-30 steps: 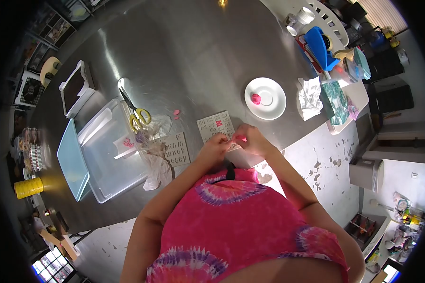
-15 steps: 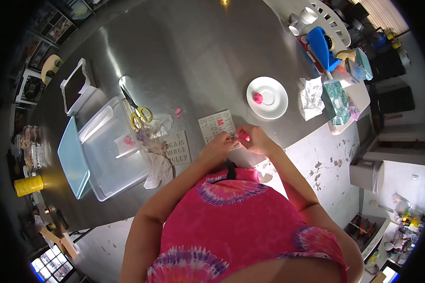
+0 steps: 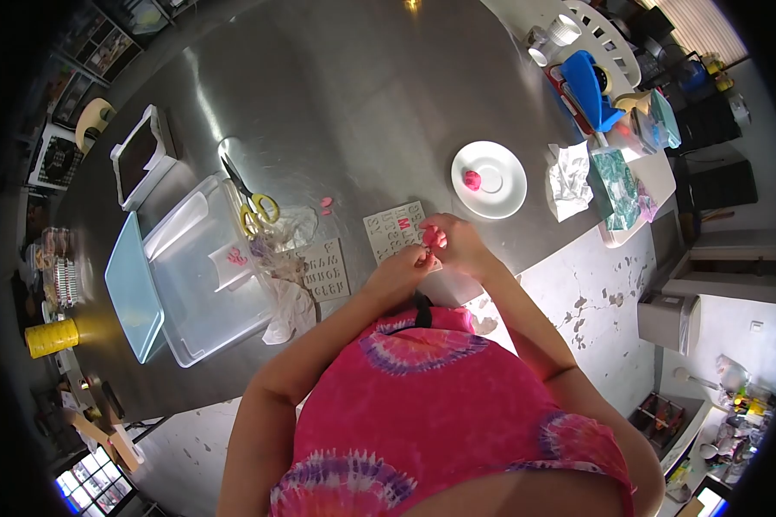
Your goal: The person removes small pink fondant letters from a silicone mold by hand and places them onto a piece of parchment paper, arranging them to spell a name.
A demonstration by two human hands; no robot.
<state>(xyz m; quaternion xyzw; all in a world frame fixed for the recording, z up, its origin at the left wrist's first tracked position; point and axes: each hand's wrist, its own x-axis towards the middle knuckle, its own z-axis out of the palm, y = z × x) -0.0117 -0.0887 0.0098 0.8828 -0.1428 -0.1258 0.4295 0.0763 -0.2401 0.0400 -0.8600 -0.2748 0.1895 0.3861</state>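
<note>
Over the near edge of a pale letter mould (image 3: 390,226), my two hands meet in a pinch. My right hand (image 3: 461,245) is closed on a piece of pink dough (image 3: 434,236), which shows at its fingertips. My left hand (image 3: 405,265) has its fingers pressed together against the lower end of the same piece. One letter cavity of the mould, shaped like an M, is filled with pink. A second letter mould (image 3: 326,271) lies to the left. On a white saucer (image 3: 513,185) at the right rests a pink lump (image 3: 472,180).
Yellow-handled scissors (image 3: 254,207) lie by a clear plastic tub (image 3: 194,297), with crumpled plastic wrap (image 3: 295,228) beside them. Small pink bits (image 3: 326,203) sit on the steel table (image 3: 353,112). A crumpled white tissue (image 3: 569,181) and a tissue box (image 3: 615,185) are at the right edge.
My right hand has turned and drawn slightly up, so its fingers now curl round the pink dough. My left hand has shifted a little to the right.
</note>
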